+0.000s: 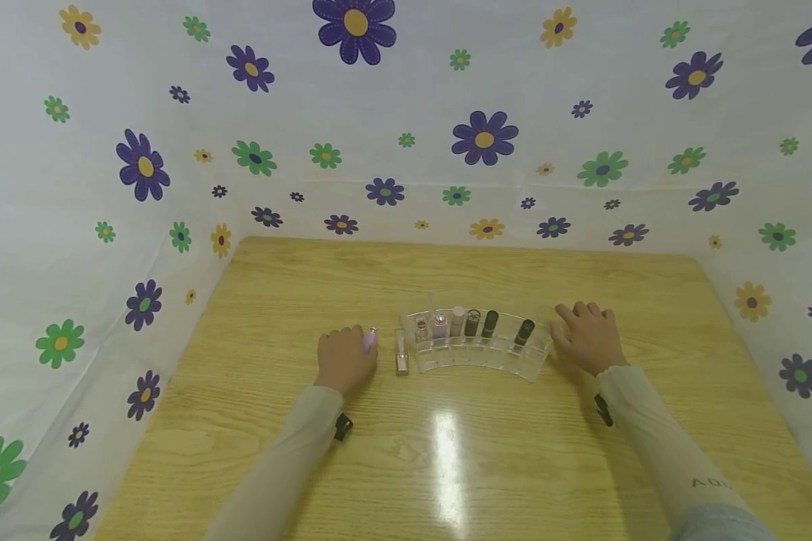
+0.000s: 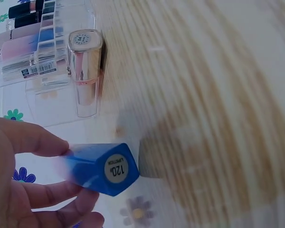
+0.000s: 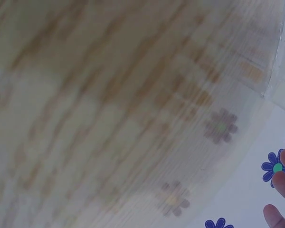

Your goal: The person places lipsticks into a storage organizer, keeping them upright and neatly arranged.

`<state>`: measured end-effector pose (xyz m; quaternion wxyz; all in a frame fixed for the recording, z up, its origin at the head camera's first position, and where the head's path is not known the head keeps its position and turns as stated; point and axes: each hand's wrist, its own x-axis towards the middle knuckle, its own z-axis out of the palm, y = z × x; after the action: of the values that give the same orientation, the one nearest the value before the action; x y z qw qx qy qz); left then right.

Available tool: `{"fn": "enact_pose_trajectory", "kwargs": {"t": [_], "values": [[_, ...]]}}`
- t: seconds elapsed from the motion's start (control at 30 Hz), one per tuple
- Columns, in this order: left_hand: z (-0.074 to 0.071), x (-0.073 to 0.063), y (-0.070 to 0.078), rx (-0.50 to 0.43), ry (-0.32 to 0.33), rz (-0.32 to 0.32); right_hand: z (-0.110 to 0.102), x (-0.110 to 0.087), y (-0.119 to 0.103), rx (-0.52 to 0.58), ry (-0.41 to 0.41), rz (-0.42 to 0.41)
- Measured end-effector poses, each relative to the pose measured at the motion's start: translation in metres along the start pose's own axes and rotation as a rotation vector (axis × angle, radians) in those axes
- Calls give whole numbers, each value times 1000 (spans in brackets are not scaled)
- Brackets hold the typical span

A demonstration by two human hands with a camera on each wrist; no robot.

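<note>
My left hand (image 1: 346, 359) pinches a lipstick (image 2: 102, 166) between thumb and fingers, left of the clear lipstick holder (image 1: 474, 359). This lipstick looks lilac in the head view and blue with a pink end in the left wrist view; its round label reads 120 LIPSTICK. A gold lipstick with a clear part (image 1: 402, 355) is on the table between that hand and the holder. Beside the holder's right end, my right hand (image 1: 590, 338) has loosely bent, spread fingers and holds nothing. Only some fingertips (image 3: 284, 187) show in the right wrist view.
Several lipsticks stand in the curved holder, among them a pink one (image 1: 440, 324) and a dark one (image 1: 524, 332) towards the right end. Everything rests on a wooden table (image 1: 392, 466). Flower-patterned white cloth (image 1: 419, 90) hangs behind it and at both sides.
</note>
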<state>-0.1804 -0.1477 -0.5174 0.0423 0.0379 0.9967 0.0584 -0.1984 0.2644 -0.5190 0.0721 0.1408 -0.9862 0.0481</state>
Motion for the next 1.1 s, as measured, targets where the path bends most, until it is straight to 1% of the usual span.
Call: {"fn": "enact_pose_trajectory", "kwargs": {"t": [0.2,0.33,0.47,0.63,0.77,1.0,1.1], "values": [[-5,-4,-3,-18,89,28,0,0,0,4,-6,5],[-10,-6,-2,-43,167,32,-1,0,-1,8,-13,11],[-13,-8,-2,-55,223,41,-3,0,-2,15,-20,16],[-10,-9,-2,-49,252,55,-4,-1,-3,22,-26,19],[-8,-10,-2,-52,256,61,-4,-1,-3,22,-26,19],[-10,-12,-1,-45,284,79,-3,0,-2,25,-13,16],[-10,-12,-1,-40,287,82,-3,0,-2,23,-13,16]]}}
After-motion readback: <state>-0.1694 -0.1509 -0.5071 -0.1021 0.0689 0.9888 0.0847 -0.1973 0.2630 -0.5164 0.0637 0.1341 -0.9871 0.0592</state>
